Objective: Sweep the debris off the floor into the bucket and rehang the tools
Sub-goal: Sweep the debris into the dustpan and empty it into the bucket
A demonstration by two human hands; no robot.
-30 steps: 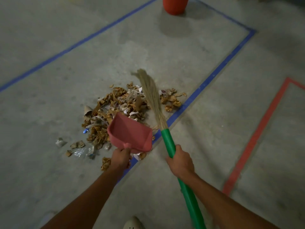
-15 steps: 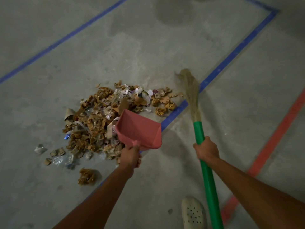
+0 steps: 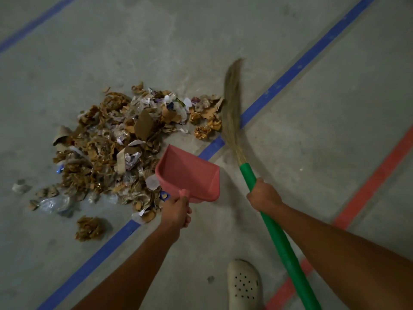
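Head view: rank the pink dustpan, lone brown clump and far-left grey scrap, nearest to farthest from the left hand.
1. Pink dustpan: its handle gripped by the left hand.
2. Lone brown clump: lying apart, to the hand's left.
3. Grey scrap: far left of the view.

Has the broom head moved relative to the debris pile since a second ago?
Yes, rightward. The broom head lay across the debris pile with scraps on its right; now it sits at the pile's right edge.

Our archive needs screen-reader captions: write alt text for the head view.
The left hand holds a pink dustpan beside a debris pile on a concrete floor, while the right hand holds a green-handled broom with its bristles at the pile's right edge.
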